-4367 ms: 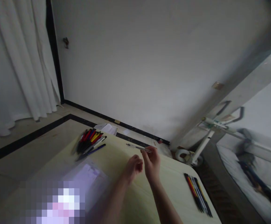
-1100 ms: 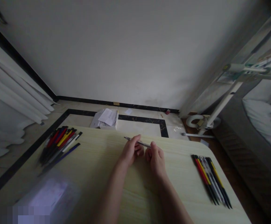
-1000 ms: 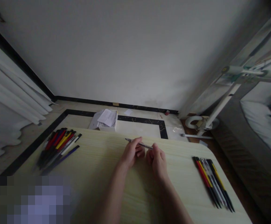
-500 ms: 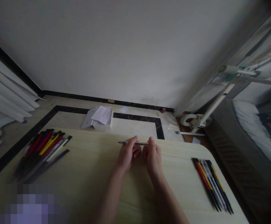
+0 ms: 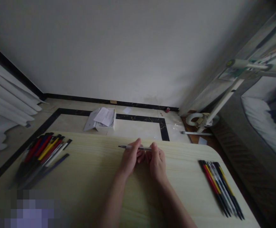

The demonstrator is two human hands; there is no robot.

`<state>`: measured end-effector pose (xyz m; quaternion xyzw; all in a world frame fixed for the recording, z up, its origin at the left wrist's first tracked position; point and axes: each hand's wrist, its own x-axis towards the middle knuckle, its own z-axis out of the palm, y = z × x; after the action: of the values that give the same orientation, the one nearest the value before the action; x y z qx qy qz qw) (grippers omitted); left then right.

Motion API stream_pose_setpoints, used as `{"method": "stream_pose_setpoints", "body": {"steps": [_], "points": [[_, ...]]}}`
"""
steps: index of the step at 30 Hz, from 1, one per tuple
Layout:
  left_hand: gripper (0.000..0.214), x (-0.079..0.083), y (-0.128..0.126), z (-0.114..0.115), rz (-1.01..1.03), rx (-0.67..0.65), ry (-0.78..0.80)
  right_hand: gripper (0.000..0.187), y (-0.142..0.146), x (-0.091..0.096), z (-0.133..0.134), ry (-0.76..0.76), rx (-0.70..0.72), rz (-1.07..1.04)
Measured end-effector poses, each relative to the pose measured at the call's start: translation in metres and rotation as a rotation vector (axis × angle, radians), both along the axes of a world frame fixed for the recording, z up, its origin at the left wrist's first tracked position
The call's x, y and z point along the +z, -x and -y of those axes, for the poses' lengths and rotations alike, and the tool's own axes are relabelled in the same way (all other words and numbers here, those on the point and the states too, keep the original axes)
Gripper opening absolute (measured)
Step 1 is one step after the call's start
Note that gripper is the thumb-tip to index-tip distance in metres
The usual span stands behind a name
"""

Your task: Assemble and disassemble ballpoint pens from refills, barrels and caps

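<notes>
While the left hand (image 5: 128,160) and right hand (image 5: 157,163) pinch a pen (image 5: 144,148) over the pale wooden surface (image 5: 180,190), each grip closed on it, a white curtain (image 5: 6,98) hangs over tiled floor (image 5: 73,123) beside the grey wall (image 5: 123,53).

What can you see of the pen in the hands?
The pen is slim and grayish, perhaps clear plastic, with a narrow dark end pointing left. It is held nearly level over the table, the left hand gripping it partway along, the right hand at its right end. The hands hide parts of it.
</notes>
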<state>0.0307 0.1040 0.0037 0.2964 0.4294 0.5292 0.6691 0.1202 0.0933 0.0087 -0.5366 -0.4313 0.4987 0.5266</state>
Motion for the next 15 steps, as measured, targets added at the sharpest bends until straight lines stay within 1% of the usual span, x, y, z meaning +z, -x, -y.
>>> {"method": "stream_pose_setpoints", "body": {"steps": [5,11,15], "points": [[0.04,-0.0007,-0.0007,0.0002,-0.035,0.043,-0.013,0.051,-0.0009,-0.0031,-0.0009,0.007,0.017,0.014],[0.045,0.0017,-0.0003,0.0039,-0.143,-0.04,-0.068,0.05,-0.0016,0.0025,-0.0015,0.039,0.025,-0.042],[0.047,0.001,-0.0005,0.0037,-0.155,-0.04,-0.052,0.049,-0.0027,0.0015,-0.0019,0.036,0.049,-0.07]]}}
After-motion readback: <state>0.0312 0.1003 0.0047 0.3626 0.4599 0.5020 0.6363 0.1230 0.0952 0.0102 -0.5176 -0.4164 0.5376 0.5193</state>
